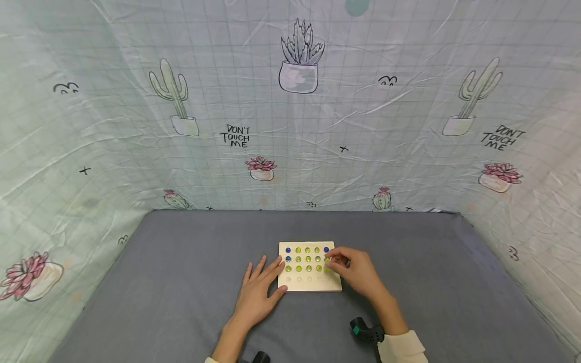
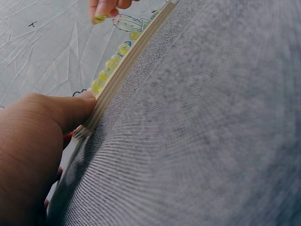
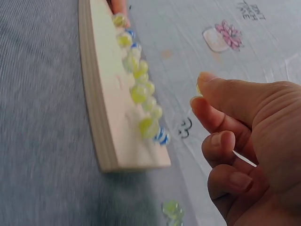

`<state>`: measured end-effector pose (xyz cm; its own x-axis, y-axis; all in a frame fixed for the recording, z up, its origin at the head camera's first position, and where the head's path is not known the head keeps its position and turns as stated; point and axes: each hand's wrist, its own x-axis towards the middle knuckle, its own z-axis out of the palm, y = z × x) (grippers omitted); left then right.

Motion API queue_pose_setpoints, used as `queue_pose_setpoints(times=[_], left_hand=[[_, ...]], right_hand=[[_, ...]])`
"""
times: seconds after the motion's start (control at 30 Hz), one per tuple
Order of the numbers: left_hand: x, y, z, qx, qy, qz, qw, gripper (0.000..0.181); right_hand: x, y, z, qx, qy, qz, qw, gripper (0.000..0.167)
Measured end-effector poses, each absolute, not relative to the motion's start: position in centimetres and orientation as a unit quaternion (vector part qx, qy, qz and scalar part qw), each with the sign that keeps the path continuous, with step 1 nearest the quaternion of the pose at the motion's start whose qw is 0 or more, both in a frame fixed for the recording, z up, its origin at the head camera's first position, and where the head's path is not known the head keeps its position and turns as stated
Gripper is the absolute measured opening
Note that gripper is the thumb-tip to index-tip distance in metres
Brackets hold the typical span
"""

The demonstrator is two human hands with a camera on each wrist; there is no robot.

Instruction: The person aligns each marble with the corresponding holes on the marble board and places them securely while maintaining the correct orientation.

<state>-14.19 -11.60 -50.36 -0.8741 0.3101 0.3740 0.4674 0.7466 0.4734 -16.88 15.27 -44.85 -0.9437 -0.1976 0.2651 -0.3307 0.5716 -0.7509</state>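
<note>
A pale wooden board (image 1: 303, 285) lies flat, with rows of hollows bearing yellow-green marbles (image 1: 308, 258) and blue marbles (image 1: 288, 250). The front row of hollows shows no marbles where visible. My left hand (image 1: 257, 297) rests at the board's left side, fingers spread, with the thumb (image 2: 77, 108) against its edge. Over the right part of the board, my right hand (image 1: 360, 272) pinches a yellow-green marble (image 2: 102, 18) between thumb and forefinger, raised above the board. Only a sliver of that marble shows in the right wrist view, and this hand hides some right-end hollows from the head camera.
A grey cloth (image 1: 181, 282) covers the table. More greenish marbles (image 3: 172, 209) lie beyond the board's right end in the right wrist view. Behind the table hangs a cactus-print curtain (image 1: 308, 116), which also runs along both sides.
</note>
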Motion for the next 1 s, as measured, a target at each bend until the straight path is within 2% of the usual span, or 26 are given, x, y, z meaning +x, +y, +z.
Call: queue_pose_setpoints(times=[0.63, 1.0], left_hand=[[-14.4, -11.7, -50.3, -0.207, -0.926, -0.287, 0.131, 0.055], [-14.3, -11.8, -50.4, -0.209, -0.928, -0.282, 0.126, 0.056]], right_hand=[[-16.8, 9.6, -45.4, 0.194, -0.861, 0.464, 0.080, 0.015], [-16.5, 8.0, -46.5, 0.203, -0.860, 0.466, 0.045, 0.016]])
